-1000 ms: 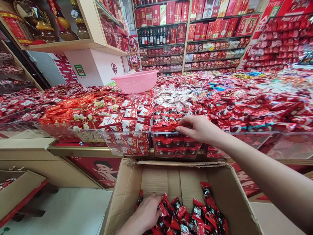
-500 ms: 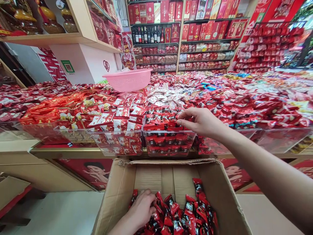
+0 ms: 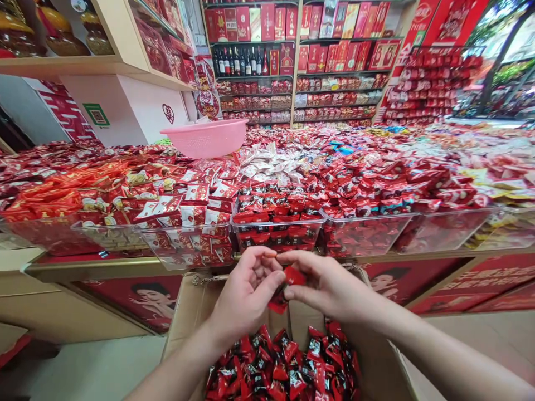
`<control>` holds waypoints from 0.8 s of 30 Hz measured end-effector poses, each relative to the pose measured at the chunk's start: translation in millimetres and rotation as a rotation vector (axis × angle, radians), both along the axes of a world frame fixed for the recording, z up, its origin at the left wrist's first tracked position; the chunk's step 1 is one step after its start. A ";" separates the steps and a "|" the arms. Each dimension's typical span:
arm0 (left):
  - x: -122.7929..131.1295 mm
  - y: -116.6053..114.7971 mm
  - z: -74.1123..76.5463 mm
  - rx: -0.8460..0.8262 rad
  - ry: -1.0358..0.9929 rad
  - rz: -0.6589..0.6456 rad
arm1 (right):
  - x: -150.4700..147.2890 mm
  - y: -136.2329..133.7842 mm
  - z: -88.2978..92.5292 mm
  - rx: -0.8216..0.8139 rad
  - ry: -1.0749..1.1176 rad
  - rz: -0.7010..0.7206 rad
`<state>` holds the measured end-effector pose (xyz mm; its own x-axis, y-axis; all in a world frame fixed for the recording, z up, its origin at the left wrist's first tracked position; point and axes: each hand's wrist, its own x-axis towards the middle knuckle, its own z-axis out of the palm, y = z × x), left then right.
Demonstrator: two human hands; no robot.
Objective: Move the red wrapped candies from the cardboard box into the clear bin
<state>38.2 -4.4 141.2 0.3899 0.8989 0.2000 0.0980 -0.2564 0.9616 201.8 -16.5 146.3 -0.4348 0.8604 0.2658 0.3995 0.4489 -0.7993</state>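
Over the cardboard box, my left hand and my right hand meet fingertip to fingertip. Between them is a red and black wrapped candy, pinched by the fingers of both hands and partly hidden by them. Many more wrapped candies of the same look lie loose in the box below. Just beyond my hands stands a clear plastic bin, where similar candies are stacked in rows.
Clear bins of white-and-red packets and other red sweets flank the middle bin. A pink plastic basket rests on the sweets behind. Shelves with bottles and red boxes line the back wall.
My left hand has risen out of the box with a candy. My right hand has drawn back from the clear bin to meet it. The view has shifted slightly right.
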 end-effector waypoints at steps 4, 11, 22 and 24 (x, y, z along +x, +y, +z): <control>3.9 7.1 -2.9 -0.126 -0.016 -0.097 | 12.9 10.6 1.6 -0.110 0.194 -0.061; 13.4 6.5 -7.4 -0.126 -0.118 0.055 | 19.3 12.4 -7.2 -0.116 0.321 -0.110; 24.0 3.0 -20.5 -0.053 -0.228 0.193 | 15.5 -2.4 -24.4 -0.367 0.694 -0.140; 22.4 5.5 -12.5 0.150 -0.066 0.173 | 18.6 -0.6 -20.4 -0.301 0.602 -0.179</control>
<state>60.6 1.1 128.7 0.2145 0.9096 0.3558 0.0911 -0.3813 0.9199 220.4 -17.1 125.9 -0.1311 0.9793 0.1545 -0.1055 0.1412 -0.9843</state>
